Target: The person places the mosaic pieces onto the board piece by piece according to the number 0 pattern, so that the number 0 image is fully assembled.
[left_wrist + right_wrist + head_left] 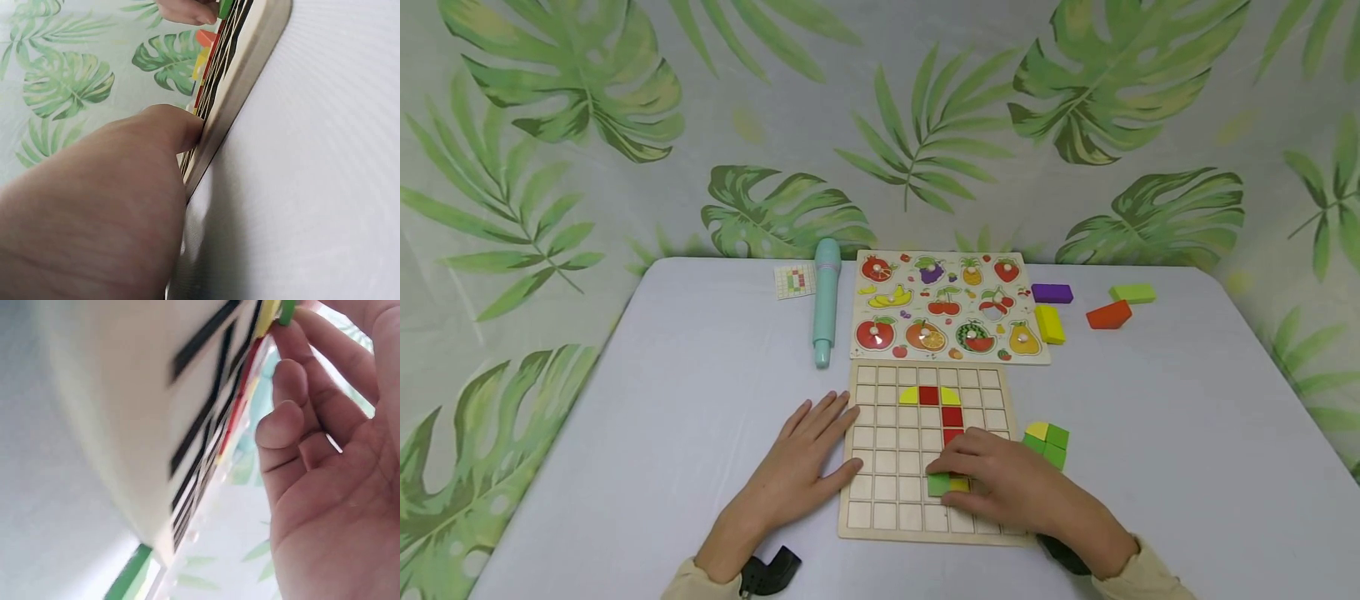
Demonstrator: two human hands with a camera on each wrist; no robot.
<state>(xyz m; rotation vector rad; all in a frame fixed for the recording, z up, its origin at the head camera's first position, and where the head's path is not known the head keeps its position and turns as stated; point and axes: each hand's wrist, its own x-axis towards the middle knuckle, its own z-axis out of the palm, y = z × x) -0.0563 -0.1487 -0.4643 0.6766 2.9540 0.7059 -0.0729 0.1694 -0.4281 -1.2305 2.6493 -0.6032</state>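
Observation:
A wooden grid board [886, 485] lies flat on the white table. My left hand [797, 462] rests beside its left edge, fingers extended and fingertips at the rim; the thumb [187, 128] touches the edge in the left wrist view. Over the board's lower right part, my right hand [1011, 479] pinches a green square tile [937, 485] between thumb and fingers. Just right of it shows a yellow tile [959, 484], partly hidden by the hand. Higher up sit red square tiles [928, 396] and yellow rounded tiles [909, 396]. The hand covers some cells.
Several green and yellow tiles [1055, 457] lie right of the board. Behind it is a fruit peg puzzle [913, 321], with a teal pen-shaped object [825, 304] and a pattern card [794, 282] to its left. Purple [1052, 293], yellow [1049, 324], red [1108, 315] and lime [1133, 293] blocks lie back right.

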